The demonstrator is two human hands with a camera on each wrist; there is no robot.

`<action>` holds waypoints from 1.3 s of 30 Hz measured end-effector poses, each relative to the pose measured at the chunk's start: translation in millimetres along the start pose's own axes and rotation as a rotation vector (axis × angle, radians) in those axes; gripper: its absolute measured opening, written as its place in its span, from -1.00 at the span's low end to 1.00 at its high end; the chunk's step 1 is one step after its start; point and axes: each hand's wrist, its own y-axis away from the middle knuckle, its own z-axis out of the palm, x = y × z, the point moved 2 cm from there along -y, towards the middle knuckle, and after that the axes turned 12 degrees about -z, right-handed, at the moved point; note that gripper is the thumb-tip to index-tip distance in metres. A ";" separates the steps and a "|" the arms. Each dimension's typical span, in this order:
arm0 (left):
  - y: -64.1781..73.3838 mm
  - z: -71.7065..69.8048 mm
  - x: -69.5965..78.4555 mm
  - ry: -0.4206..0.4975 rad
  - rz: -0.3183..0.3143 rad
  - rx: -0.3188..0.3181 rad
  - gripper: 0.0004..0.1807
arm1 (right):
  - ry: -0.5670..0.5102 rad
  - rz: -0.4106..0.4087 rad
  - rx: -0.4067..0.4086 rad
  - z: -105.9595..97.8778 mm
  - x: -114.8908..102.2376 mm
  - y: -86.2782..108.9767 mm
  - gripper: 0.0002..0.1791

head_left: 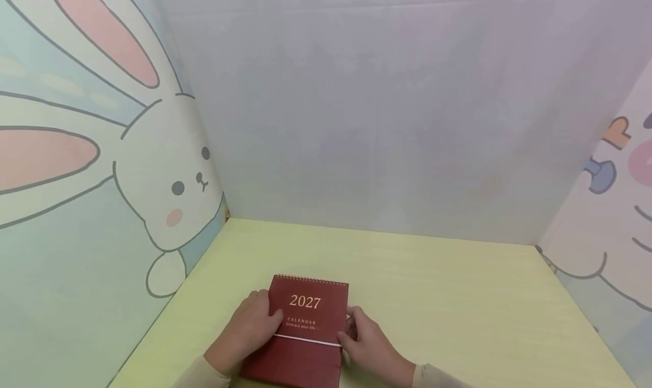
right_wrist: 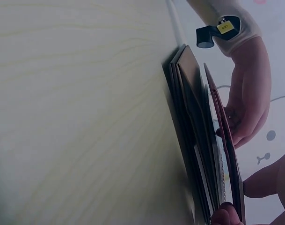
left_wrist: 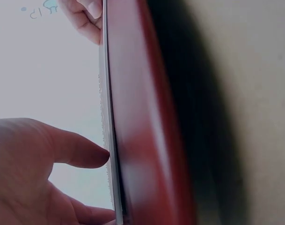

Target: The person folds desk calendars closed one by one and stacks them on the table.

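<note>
A dark red desk calendar [head_left: 305,314] marked 2027 stands out at the front of the yellow table, its spiral binding along the far edge. My left hand [head_left: 249,326] grips its left side, thumb on the front cover. On the right side, my right hand [head_left: 372,343] pinches the edge, with the thumb near the cover's lower corner. A white strip runs across the bottom of the cover; nearer lies a plain red panel [head_left: 295,362]. In the right wrist view, the raised red cover [right_wrist: 232,164] is apart from a layered dark stack [right_wrist: 191,112] beneath it.
The yellow tabletop [head_left: 433,297] spreads behind and to the right of the calendar. A pale grey wall [head_left: 382,111] backs it. Side panels carry cartoon drawings, with a rabbit [head_left: 158,167] on the left. A small black device [right_wrist: 217,33] is strapped on the left sleeve.
</note>
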 end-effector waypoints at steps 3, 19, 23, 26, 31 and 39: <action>-1.1 0.4 -0.4 -0.006 -0.004 0.006 -0.29 | -0.015 0.008 -0.010 1.7 0.4 0.3 -0.40; 0.5 -2.3 -9.7 -0.097 -0.005 0.063 -0.29 | -0.041 0.027 -0.041 13.8 0.7 -6.2 -0.34; 1.2 -1.4 -11.1 -0.130 -0.001 0.094 -0.30 | -0.053 0.038 -0.055 18.0 2.5 -7.1 -0.31; 2.1 -1.6 -12.4 -0.150 -0.002 0.124 -0.33 | -0.066 0.037 -0.057 20.4 1.6 -7.9 -0.29; 3.6 -2.8 -14.2 -0.176 -0.001 0.171 -0.35 | -0.067 0.023 -0.052 23.9 0.8 -10.9 -0.28; 2.3 0.5 -19.7 -0.228 -0.010 0.170 -0.35 | -0.109 0.019 -0.099 29.9 4.9 -12.1 -0.29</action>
